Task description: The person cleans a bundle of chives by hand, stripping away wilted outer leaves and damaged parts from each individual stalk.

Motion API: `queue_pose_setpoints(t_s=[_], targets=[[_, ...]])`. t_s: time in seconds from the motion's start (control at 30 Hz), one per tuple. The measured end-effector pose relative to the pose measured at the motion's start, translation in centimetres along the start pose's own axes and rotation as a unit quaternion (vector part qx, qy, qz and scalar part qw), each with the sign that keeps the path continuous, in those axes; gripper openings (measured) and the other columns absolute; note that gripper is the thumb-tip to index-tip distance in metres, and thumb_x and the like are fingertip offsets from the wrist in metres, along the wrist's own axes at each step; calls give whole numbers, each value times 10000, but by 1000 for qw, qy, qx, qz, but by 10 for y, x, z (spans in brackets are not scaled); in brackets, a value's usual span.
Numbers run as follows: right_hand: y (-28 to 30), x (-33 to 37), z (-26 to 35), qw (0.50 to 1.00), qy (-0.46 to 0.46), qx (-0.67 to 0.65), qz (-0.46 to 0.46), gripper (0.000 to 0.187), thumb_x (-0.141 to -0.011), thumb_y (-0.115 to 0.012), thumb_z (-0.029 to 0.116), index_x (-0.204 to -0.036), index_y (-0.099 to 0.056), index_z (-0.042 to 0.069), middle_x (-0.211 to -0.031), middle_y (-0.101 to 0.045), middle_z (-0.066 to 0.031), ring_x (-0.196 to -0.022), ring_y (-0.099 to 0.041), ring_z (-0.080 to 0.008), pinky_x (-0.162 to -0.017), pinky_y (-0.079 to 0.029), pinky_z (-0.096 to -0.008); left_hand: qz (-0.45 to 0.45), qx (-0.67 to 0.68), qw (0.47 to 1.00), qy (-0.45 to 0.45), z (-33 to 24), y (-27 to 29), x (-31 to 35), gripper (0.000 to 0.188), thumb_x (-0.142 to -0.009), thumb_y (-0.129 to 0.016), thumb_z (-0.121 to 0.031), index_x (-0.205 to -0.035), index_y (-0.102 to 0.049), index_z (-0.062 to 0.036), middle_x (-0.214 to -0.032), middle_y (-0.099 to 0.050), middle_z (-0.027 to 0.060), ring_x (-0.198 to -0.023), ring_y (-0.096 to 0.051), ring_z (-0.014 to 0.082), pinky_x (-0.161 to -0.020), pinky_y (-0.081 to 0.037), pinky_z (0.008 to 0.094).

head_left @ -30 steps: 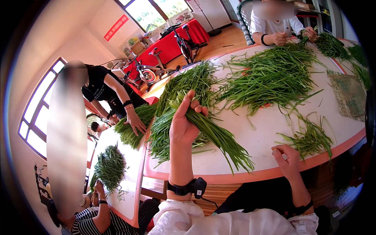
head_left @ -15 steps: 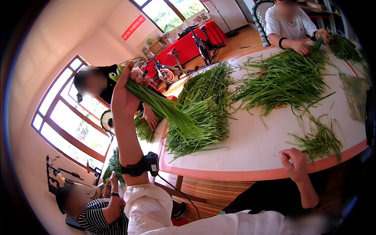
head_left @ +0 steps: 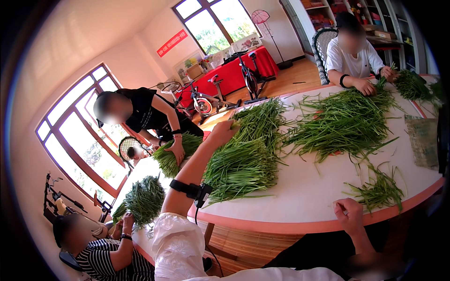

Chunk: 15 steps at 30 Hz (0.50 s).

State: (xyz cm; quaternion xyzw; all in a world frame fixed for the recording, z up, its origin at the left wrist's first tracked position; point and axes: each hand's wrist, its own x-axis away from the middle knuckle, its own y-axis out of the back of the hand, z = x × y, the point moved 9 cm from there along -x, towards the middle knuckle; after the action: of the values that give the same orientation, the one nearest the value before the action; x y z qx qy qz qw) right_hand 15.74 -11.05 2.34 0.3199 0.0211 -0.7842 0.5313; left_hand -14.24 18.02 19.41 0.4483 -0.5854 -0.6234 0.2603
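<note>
My left hand (head_left: 223, 133) reaches out over the table, its fingers closed at the pale stalk ends of some garlic chives. Under and beyond it lies a neat pile of garlic chives (head_left: 243, 171), with more stalks (head_left: 262, 114) behind. How many stalks the fingers grip is hidden by the hand and pile. Near the table's front edge, my right hand (head_left: 349, 213) rests with curled fingers and nothing visible in them. A few loose chives (head_left: 380, 187) are scattered just beyond that hand.
A wide loose heap of chives (head_left: 340, 124) covers the far right of the white table (head_left: 309, 192). A person in white (head_left: 356, 63) handles stalks there. At the left, a person in black (head_left: 150, 110) and one in stripes (head_left: 117, 253) handle other bundles. A plastic bag (head_left: 422, 140) lies right.
My left hand has come down and to the right, from holding a raised bunch of chives to the pile. My right hand stays curled at the table edge.
</note>
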Motion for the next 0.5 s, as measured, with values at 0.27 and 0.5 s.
queue_pose_setpoints(t_s=[0.27,0.5], targets=[[-2,-2,-4,1000,-17,13,0,82,-726,-626,75,-768,-597,11,-637,-564,-94,-585,-554,-225,-538,-439,-300,2,150,989,-9,-2,-76,5,330,-822,-562,-321,-959,-575,-21,-767,-571,170,-746,-551,303,-656,-416,377],[-1,-2,-6,1000,-17,21,2,76,-743,-605,63,-772,-601,-8,-653,-569,-99,-576,-556,-191,-524,-441,-274,40,109,991,68,15,-51,4,289,-831,-555,-303,-947,-579,-40,-753,-572,156,-693,-551,256,-633,-412,360]])
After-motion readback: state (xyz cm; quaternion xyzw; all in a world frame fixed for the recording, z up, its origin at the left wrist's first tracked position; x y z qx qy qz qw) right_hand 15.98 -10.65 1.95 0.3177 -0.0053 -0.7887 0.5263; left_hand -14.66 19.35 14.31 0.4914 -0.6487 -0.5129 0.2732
